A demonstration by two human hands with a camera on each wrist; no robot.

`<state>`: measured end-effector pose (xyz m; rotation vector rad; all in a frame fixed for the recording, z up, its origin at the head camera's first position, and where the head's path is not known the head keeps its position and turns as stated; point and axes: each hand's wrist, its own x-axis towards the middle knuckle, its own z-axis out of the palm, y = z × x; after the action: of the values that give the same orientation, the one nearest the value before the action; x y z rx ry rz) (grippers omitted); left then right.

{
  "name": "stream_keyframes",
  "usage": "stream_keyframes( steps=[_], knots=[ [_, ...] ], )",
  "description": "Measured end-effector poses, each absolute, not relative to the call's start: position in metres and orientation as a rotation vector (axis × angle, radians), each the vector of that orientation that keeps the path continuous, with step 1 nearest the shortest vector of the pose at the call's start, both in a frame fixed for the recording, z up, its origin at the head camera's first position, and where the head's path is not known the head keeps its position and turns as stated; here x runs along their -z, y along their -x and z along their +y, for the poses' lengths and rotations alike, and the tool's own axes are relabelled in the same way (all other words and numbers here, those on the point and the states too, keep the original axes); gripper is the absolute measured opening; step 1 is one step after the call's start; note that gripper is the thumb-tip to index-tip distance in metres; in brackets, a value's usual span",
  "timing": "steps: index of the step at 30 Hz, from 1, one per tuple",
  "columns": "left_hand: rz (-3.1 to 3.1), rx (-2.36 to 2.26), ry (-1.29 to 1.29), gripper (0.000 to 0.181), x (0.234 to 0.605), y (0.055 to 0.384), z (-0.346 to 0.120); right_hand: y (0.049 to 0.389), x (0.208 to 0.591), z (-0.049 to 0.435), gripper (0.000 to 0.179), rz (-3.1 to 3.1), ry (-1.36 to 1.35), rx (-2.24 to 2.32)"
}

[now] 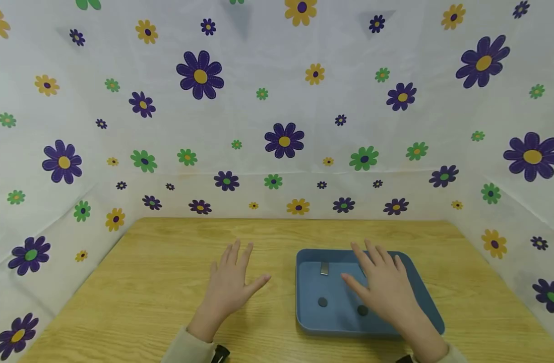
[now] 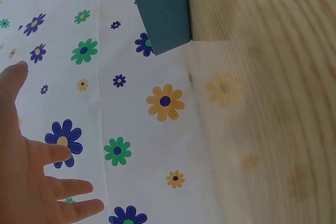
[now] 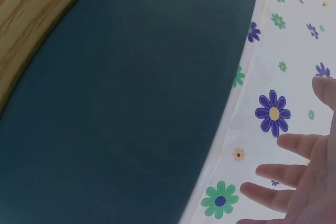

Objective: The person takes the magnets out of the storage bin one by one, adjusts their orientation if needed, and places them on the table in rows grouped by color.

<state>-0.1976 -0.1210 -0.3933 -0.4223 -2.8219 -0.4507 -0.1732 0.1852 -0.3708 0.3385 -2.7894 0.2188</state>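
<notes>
Blue tray: My shallow, round-cornered blue tray sits right of centre on the wood-grain tabletop, short of its far edge.
Metal piece: A small silvery rectangular piece lies in the tray, near its far left corner.
Dark discs: One dark round disc lies toward the tray's near left corner; a second dark disc is farther right, toward the near edge.
Left hand: My left hand hovers over the tabletop, left of the tray, fingers spread, holding nothing.
Right hand: My right hand is above the tray's right half, fingers also spread and holding nothing; it hides some of the tray floor, so I cannot tell what lies there.
What could go wrong: Such flat little pieces could slip from my fingertips or skid to a wall if I pinch carelessly; a wrist dropped onto the rim might tip or shove the tray.
Writing: I can read no brand or label; the cloth behind carries only printed flowers.
</notes>
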Motion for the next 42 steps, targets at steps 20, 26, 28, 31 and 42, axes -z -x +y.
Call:
stream_keyframes(
  steps=[20, 26, 28, 31, 42],
  knots=[
    [-2.724, 0.556, 0.484, 0.062, 0.397, 0.201, -0.116, 0.174, 0.366, 0.203, 0.054, -2.668, -0.379, -0.470],
    [-2.738, 0.620, 0.528, 0.058, 0.397, 0.202, -0.112, 0.174, 0.368, 0.215, 0.051, -2.660, -0.396, -0.574],
    [-2.743, 0.645, 0.554, 0.058, 0.397, 0.203, -0.110, 0.173, 0.369, 0.219, 0.051, -2.659, -0.396, -0.611],
    [-2.749, 0.682, 0.591, 0.059, 0.398, 0.205, -0.106, 0.171, 0.367, 0.226, 0.050, -2.662, -0.400, -0.650],
    [-2.776, 0.855, 0.694, 0.057, 0.402, 0.215, -0.089, 0.167, 0.362, 0.259, 0.048, -2.662, -0.427, -0.775]
  ],
)
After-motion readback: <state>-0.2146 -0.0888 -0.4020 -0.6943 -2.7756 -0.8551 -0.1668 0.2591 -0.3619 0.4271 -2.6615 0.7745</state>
